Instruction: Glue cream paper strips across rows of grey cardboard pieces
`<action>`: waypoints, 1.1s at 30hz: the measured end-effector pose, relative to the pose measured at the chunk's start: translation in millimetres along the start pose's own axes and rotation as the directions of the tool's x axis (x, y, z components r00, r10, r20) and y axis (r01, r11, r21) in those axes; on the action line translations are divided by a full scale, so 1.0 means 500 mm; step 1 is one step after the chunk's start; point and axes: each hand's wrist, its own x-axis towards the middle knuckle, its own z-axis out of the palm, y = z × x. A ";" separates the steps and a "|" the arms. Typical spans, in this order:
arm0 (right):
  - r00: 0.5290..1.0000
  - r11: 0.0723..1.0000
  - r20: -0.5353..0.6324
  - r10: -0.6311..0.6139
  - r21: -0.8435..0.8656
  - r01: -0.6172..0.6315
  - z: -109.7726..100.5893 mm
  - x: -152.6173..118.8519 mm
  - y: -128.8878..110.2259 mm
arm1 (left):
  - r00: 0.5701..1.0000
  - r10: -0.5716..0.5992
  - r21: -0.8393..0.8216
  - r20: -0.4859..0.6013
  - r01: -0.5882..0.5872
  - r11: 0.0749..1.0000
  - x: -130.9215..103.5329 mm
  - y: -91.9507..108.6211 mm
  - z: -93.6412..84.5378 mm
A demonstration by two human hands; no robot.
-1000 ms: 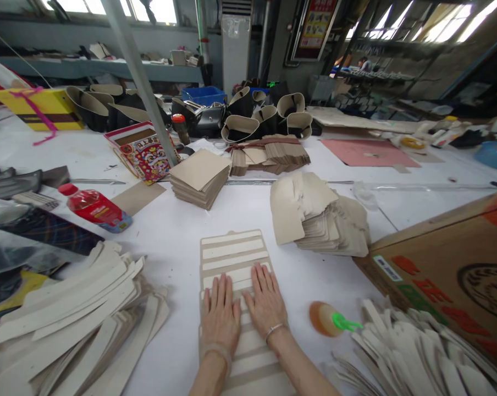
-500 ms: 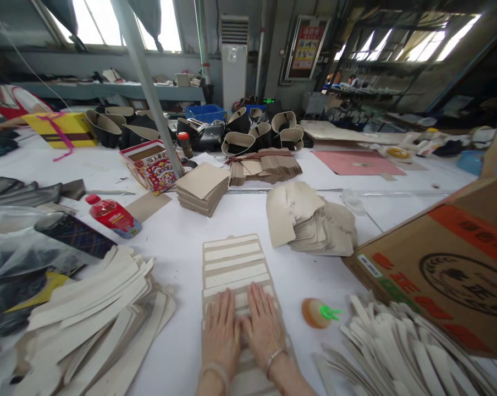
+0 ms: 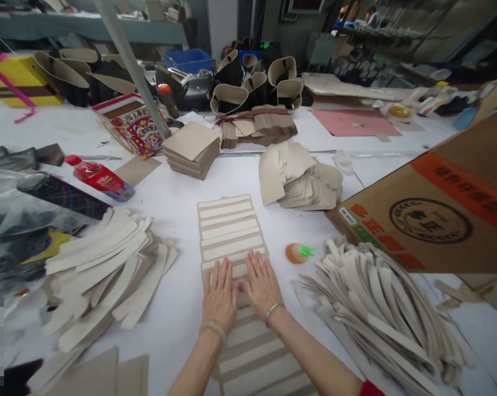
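Note:
My left hand (image 3: 220, 294) lies flat, fingers spread, on a long row of beige panels (image 3: 252, 352) carrying pale crosswise strips. Beside it my right hand (image 3: 261, 283) rests on the same panels, palm down, the thumbs close together. Neither hand grips anything. Beyond the fingertips a panel with pale strips (image 3: 227, 225) lies flat on the white table. A small bottle of amber liquid with a green tip (image 3: 297, 253) is right of the panels. Loose pale strips lie in a heap on the left (image 3: 104, 264) and in a larger bundle on the right (image 3: 380, 302).
Stacked beige pieces (image 3: 192, 148) and a fanned pile (image 3: 300, 176) lie farther back. A red bottle (image 3: 100, 177) and a patterned box (image 3: 135, 126) are at left. A large carton (image 3: 450, 203) is at right. A metal pole (image 3: 128, 60) rises behind.
The view has tilted downward, so things appear higher and more of the panel row shows near me. Both hands remain flat on the panels.

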 end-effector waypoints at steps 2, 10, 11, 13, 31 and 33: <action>1.000 1.000 0.008 -0.024 -0.001 0.024 0.023 -0.044 0.000 | 1.000 0.026 -0.001 0.016 -0.026 1.000 -0.048 0.010 0.018; 0.997 0.999 0.069 -0.030 0.025 0.029 0.053 -0.069 0.000 | 0.995 -0.006 -0.016 0.097 0.008 1.000 -0.074 0.015 0.034; 0.997 0.999 0.074 -0.027 0.028 0.025 0.041 -0.078 -0.003 | 0.995 -0.019 -0.014 0.101 0.020 1.000 -0.080 0.018 0.024; 0.997 0.999 0.066 -0.026 0.031 0.024 0.022 -0.116 -0.008 | 0.996 -0.030 -0.005 0.087 0.030 1.000 -0.113 0.032 0.005; 0.928 0.941 -0.165 -0.333 -0.120 0.316 0.119 -0.355 0.046 | 0.990 0.083 0.100 -0.117 -0.071 0.992 -0.348 0.095 0.099; 0.894 0.923 -0.238 -0.379 -0.171 0.345 0.163 -0.379 0.054 | 0.977 0.088 0.101 -0.195 -0.069 0.992 -0.372 0.102 0.135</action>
